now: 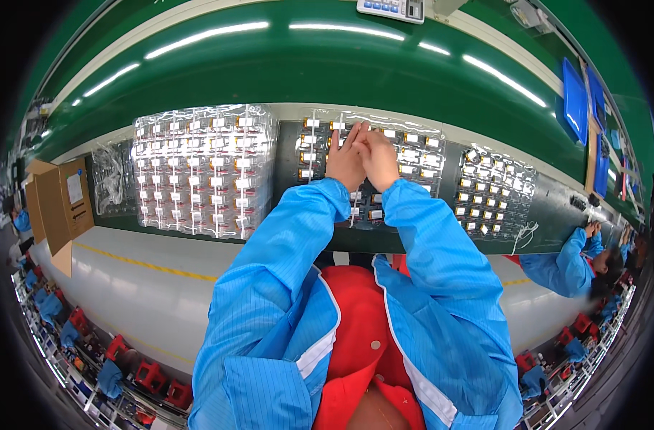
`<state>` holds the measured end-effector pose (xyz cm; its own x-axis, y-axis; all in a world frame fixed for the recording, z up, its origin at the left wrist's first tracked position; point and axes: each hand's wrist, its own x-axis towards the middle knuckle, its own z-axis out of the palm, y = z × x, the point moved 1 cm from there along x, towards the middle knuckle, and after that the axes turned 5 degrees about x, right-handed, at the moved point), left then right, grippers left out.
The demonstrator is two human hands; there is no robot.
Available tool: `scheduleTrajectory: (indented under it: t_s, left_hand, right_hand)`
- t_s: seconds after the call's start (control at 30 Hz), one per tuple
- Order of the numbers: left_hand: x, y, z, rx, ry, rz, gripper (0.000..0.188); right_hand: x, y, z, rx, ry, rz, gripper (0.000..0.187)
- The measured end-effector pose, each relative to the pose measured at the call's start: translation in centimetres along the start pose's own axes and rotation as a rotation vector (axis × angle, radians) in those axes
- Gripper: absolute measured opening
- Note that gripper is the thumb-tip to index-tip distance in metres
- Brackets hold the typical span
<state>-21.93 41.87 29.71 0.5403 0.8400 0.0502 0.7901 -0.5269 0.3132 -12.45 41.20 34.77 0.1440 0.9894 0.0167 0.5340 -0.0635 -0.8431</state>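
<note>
Both hands are close together over the middle clear plastic tray (pixel 429 188), which holds rows of small parts with white labels and yellow ends, resembling little battery packs. My left hand (pixel 345 163) rests above its left half, fingers stretched forward and slightly apart. Against those fingertips, my right hand (pixel 379 159) has its fingers curled in and pressed together. Whatever lies between its fingertips is too small or hidden to make out. A white strip (pixel 334 140) runs along one column of parts beside my left fingers. My hands cover several parts underneath.
To the left are a stack of filled clear trays (pixel 259 190), crumpled clear plastic (pixel 112 179) and an open cardboard box (pixel 65 204). Another filled tray (pixel 495 190) and white cord (pixel 525 235) lie right. A calculator (pixel 391 8) sits far off; a co-worker (pixel 567 264) is at right.
</note>
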Motion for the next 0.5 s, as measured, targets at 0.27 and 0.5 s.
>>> scheduleTrajectory:
  t_s: [0.27, 0.5]
  left_hand:
    - [-0.4, 0.4, -0.9, 0.092, -0.037, 0.035, 0.062]
    - [-1.6, 1.1, -1.3, 0.085, 0.003, -0.013, 0.062]
  right_hand:
    - [-4.9, -1.8, -0.9, 0.237, 0.056, 0.202, 0.012]
    - [-3.2, -0.2, -1.4, 0.509, 0.102, 0.242, 0.012]
